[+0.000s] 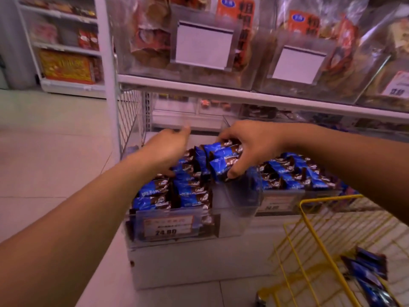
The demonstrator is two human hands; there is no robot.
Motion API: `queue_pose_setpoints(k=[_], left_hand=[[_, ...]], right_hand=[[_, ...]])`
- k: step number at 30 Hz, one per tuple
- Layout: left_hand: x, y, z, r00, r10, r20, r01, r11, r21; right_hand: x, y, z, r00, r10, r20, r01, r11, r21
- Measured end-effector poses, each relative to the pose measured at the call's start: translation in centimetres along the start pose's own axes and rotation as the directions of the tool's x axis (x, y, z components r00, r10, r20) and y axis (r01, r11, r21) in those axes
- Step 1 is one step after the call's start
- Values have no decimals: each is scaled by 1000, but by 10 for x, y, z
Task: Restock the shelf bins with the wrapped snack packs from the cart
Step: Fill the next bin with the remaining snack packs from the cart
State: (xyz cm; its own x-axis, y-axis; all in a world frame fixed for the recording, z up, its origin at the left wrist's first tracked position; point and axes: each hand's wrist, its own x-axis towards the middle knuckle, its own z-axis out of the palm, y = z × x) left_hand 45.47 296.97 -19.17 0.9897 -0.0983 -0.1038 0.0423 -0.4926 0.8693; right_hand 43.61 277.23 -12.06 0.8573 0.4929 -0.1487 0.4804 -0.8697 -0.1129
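Over the left bin (174,227), the right hand (250,147) clasps snack packs (223,160) in its grip; left hand (168,149) relaxed.

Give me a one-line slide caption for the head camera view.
Right hand lowers blue snack packs into a clear shelf bin; left hand steadies the rows.

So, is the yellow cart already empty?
Not empty: a few blue snack packs lie inside the yellow wire cart.

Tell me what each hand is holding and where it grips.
The right hand grips a stack of blue snack packs by their right ends, thumb below, fingers on top. The left hand holds nothing; it rests on the packs in the left bin.
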Motion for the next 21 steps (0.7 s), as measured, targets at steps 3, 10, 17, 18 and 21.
queue_pose_setpoints(k=[3, 10, 17, 18, 21], left_hand=[[10, -19, 12, 953, 280, 119, -286, 690, 665], [22, -44, 37, 880, -209, 427, -313, 420, 852], [30, -50, 40, 874, -269, 404, -314, 322, 893], [31, -50, 41, 868, -279, 411, -333, 285, 899], [31, -47, 42, 835, -305, 458, -434, 147, 889]], right_hand=[[22, -5, 5, 990, 113, 89, -81, 948, -308], [60, -25, 37, 910, 317, 268, -113, 810, -576], [59, -4, 67, 897, 260, 356, -18, 829, -559], [60, 0, 74, 891, 278, 358, -1, 790, -613], [61, 8, 92, 876, 344, 337, -17, 721, -692]])
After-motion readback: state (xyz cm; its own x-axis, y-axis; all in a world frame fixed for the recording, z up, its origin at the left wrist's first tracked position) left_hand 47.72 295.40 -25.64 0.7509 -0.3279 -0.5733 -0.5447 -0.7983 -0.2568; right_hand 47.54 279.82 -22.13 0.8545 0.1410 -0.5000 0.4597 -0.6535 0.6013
